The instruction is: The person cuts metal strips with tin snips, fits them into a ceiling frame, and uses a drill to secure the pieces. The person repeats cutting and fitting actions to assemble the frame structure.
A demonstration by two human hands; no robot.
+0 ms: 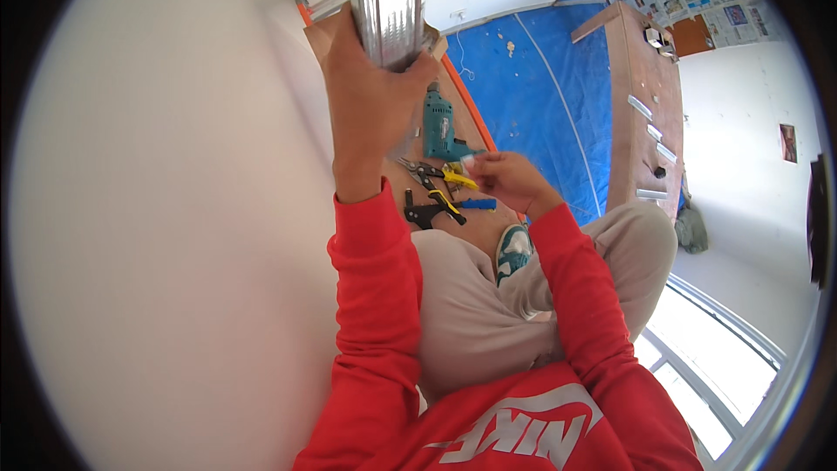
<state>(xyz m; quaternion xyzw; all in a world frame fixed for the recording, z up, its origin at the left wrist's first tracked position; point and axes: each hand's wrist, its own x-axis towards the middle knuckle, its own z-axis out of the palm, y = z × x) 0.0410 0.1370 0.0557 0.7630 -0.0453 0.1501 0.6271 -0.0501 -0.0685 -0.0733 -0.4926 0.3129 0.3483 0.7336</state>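
At the top, my left hand [370, 92] is wrapped round a shiny ribbed metal channel [388, 4] that runs up out of view. My right hand [514, 181] is held lower, its fingers pinched together; a small whitish bit shows at the fingertips, too small to name. Beneath it on a brown board [475, 118] lie tin snips [429, 173] with yellow and black handles. A teal power drill [443, 129] rests just beyond the snips. Nearer to me is a black hand tool with a blue grip [475, 204], perhaps a riveter.
An orange rail [469, 100] edges the board. A blue sheet [532, 78] covers the floor to the right. Farther right, a long brown plank surface [641, 96] carries short metal pieces [654, 133]. A white wall [157, 209] stands close on my left. My shoe [513, 251] is by the tools.
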